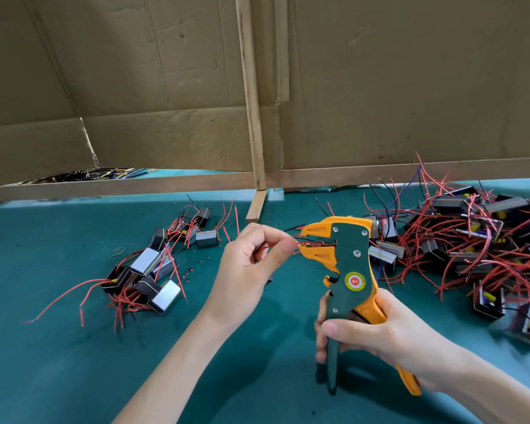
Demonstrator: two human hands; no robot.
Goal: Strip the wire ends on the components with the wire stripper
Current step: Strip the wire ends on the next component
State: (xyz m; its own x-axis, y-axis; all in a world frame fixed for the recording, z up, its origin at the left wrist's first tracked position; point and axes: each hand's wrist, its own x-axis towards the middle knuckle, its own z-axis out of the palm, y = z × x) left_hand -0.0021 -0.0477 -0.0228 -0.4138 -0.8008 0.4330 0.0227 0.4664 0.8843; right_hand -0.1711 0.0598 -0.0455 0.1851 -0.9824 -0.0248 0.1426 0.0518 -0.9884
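Note:
My right hand grips the two handles of a green and orange wire stripper, held upright with its jaws pointing left. My left hand pinches a thin red wire between thumb and forefinger. The wire's end lies in the stripper's jaws. The component on that wire is mostly hidden under my left palm.
A small heap of black and silver components with red wires lies on the green mat to the left. A much larger tangled heap fills the right side. A cardboard wall with a wooden frame stands behind.

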